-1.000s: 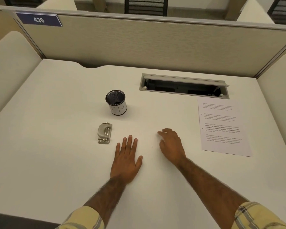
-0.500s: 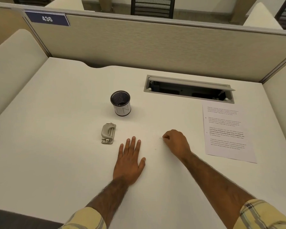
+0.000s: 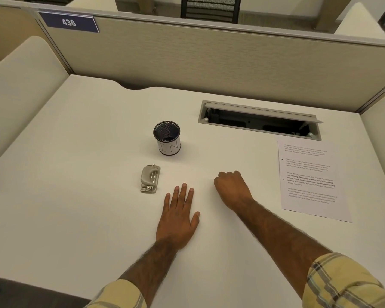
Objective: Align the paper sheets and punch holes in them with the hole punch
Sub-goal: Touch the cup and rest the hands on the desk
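Both hands rest on the white worktop (image 3: 80, 196) near its middle. The left hand (image 3: 178, 216) lies flat, palm down, fingers straight and slightly spread, thumb out toward three o'clock; it holds nothing. The right hand (image 3: 231, 187), just beside it at about two o'clock, is curled into a loose fist with the fingertips tucked under against the surface, and nothing shows in its grasp. The hole punch (image 3: 150, 178), a small grey metal one, lies at about ten o'clock from the left hand, near its fingertips but not touching them, with its long side running from twelve to six o'clock. The paper sheets (image 3: 309, 178) lie flat at three o'clock from the right hand, apart from it, printed side up near the worktop's right edge; how many are stacked there cannot be told. A dark mesh pen cup (image 3: 167, 138) with a white label stands upright at twelve o'clock from the punch. A grey cable hatch (image 3: 260, 120) stands open at twelve o'clock from the paper. On the partition behind, a blue plate (image 3: 69, 22) reads 436. Yellow plaid sleeves (image 3: 342, 283) cover both forearms.
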A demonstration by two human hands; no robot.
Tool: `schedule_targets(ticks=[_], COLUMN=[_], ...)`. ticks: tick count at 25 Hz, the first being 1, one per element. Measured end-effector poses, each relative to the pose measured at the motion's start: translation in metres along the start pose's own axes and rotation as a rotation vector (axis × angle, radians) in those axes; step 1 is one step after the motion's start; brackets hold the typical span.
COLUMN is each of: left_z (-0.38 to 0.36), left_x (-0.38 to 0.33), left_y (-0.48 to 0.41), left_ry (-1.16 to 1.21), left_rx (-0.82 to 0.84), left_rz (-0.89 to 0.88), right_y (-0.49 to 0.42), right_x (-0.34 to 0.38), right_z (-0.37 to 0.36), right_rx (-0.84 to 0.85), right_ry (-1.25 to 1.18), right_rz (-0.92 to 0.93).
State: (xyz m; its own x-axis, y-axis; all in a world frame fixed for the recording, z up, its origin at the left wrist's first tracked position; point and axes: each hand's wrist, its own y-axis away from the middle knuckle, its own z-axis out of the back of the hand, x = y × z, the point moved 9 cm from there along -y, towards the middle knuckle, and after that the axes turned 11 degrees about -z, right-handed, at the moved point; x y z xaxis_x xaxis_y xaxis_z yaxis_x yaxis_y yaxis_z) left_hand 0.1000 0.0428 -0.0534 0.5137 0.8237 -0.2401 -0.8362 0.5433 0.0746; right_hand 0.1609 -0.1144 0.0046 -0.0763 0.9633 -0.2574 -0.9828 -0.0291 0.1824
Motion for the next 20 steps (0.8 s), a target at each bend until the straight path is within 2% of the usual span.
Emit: schedule_targets(ticks=[3,8,10,13,15,17,20], left_z=[0.0,0.002,0.002,0.002,0.002,0.001,0.001], left_x=[0.0,-0.001,0.0,0.0,0.0,0.0,0.0], left_y=[0.0,0.0,0.0,0.001,0.0,0.0,0.0], left_ry=[0.001,0.002,0.003,0.005,0.002,0.005,-0.003], left_rx=[0.003,-0.005,-0.007,-0.011,-0.015,-0.017,-0.012], left_rz=[0.001,0.001,0.004,0.005,0.005,0.004,0.006], right_y=[-0.003,-0.009,-0.013,-0.011,-0.004,0.001,-0.001], right_x=[0.001,-0.002,-0.013,-0.041,-0.055,-0.059,-0.048], right_z=[0.0,-0.006,-0.013,-0.031,-0.034,-0.033,-0.026], right_rx=[-0.026,-0.025,0.011,0.124,0.106,0.089,0.095], right_ry=[0.009,-0.122,-0.322,-0.76,-0.907,-0.892,-0.725], right_rz=[-0.004,-0.019,-0.114,-0.26,-0.292,-0.299,-0.247])
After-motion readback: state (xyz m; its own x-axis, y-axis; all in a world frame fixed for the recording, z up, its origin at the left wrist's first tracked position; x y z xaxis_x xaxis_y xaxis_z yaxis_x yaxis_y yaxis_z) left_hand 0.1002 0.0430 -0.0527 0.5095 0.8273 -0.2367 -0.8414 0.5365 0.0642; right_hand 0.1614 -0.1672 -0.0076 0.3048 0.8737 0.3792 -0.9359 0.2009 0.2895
